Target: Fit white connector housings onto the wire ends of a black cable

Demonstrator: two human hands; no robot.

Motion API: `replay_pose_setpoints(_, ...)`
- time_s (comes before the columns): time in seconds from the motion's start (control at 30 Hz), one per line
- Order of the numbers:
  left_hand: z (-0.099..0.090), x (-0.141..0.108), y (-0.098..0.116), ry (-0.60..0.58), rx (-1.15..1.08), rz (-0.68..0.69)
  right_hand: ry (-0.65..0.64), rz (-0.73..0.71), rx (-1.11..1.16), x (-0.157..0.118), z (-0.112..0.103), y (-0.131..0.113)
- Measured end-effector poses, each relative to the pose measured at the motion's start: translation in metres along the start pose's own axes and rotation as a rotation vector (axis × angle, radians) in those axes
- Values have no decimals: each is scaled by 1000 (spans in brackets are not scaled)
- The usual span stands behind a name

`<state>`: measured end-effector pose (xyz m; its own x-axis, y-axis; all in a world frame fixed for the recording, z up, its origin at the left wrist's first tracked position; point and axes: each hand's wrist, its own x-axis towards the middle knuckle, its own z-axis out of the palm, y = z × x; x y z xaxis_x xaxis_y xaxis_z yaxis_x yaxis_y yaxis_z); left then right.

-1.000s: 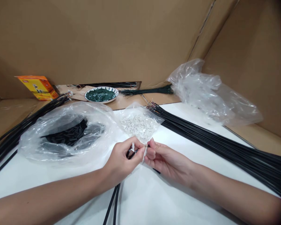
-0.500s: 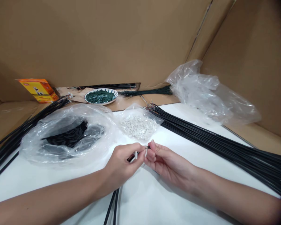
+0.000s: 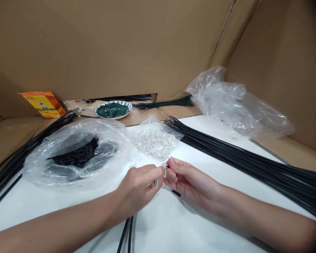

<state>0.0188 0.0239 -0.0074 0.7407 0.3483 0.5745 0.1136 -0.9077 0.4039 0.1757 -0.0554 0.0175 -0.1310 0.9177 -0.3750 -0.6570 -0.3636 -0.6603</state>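
**Fingertips meet over a dark cable end, right hand nearer**

The right hand [image 3: 192,181] pinches a thin black cable end [image 3: 168,167] between thumb and fingers. The left hand [image 3: 138,188] is closed just to its left, gripping a small white plastic piece [image 3: 156,182] among the curled fingers. The two sets of fingertips nearly meet, with the cable end between them, closer to the right hand. Its long axis seems to run roughly left to right, though the fingers hide most of it. A short black length [image 3: 176,193] slants out below the right hand; whether it belongs to the same cable cannot be told.

Two slim black cables [image 3: 124,234] run from beneath the left hand toward the near edge of the white desk [image 3: 158,225]. Just beyond the fingertips lies a clear plastic bag of small white pieces [image 3: 155,142]; to its left sits a wide, open clear plastic bag [image 3: 42,172] with short black tubes [image 3: 80,154] inside. Long bundled black cables [image 3: 226,154] stretch across the right side, and a second black cable bundle [image 3: 13,165] lies at the left. At the far side, a white patterned plate [image 3: 130,105] of dark green material rests near the brown cardboard wall [image 3: 121,45].
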Motion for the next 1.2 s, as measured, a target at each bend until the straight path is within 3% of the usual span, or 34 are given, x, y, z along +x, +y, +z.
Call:
replay_pose_setpoints(0.33,-6,8,6,-43,-281,-129,-41,-209,-299,4,-3,-4)
replay_pose_setpoints(0.57,-7,9,5,-96,-435,-284,-121,-240,-387,10,-5,-9)
replay_pose_setpoints(1.2,-4,4,3,-117,-320,-301,-164,-225,-416,14,-11,-12)
